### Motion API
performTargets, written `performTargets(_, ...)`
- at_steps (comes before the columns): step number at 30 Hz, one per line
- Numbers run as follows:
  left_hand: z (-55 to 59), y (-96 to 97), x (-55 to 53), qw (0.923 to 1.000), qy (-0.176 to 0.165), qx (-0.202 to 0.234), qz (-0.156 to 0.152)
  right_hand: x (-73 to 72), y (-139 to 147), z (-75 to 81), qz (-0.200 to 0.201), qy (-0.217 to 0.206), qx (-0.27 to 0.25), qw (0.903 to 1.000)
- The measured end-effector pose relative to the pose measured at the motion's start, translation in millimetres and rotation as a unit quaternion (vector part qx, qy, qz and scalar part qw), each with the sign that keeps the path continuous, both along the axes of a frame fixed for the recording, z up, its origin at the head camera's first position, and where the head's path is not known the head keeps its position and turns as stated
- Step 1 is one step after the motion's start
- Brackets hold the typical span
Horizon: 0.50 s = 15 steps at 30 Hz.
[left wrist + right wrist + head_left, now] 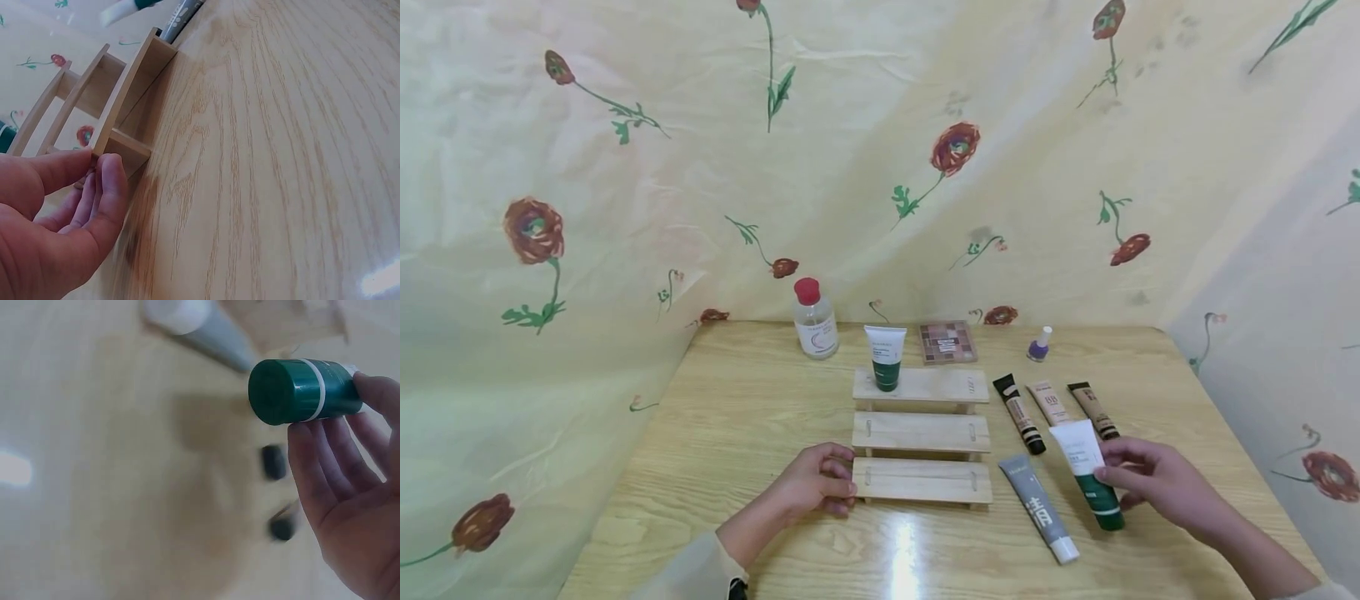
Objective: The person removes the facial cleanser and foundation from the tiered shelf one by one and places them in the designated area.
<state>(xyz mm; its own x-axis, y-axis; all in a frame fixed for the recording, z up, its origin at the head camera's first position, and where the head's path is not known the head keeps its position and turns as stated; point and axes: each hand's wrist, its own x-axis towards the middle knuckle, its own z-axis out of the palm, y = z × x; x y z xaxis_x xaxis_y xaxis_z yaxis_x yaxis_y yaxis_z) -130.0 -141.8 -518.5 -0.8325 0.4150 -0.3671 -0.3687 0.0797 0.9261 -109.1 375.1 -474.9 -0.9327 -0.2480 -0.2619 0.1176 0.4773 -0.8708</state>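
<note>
My left hand pinches the left end of the lowest step of a wooden three-step display rack; the left wrist view shows thumb and fingertips at the corner of that board. A white squeeze tube with a green cap stands upright on the top step. In my right hand is a similar white and green tube, held over the table with its cap end down. The right wrist view shows its green cap between thumb and fingers. Left of it lies a grey tube with a white cap.
Behind the rack stand a red-capped clear bottle, an eyeshadow palette and a purple nail polish bottle. Three small cosmetic tubes lie right of the rack, among them a black one. A flowered cloth hangs behind the table.
</note>
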Motion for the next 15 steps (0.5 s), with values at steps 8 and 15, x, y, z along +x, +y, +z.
performTargets(8, -0.2, -0.5, -0.1, 1.0, 0.002, 0.008, -0.002, 17.2, 17, -30.7, -0.004, -0.071, 0.019, 0.9973)
performTargets(15, -0.1, -0.7, 0.8, 1.0, 0.001, 0.007, -0.006, 23.3, 12, -35.7, -0.001, -0.091, 0.012, 0.9958)
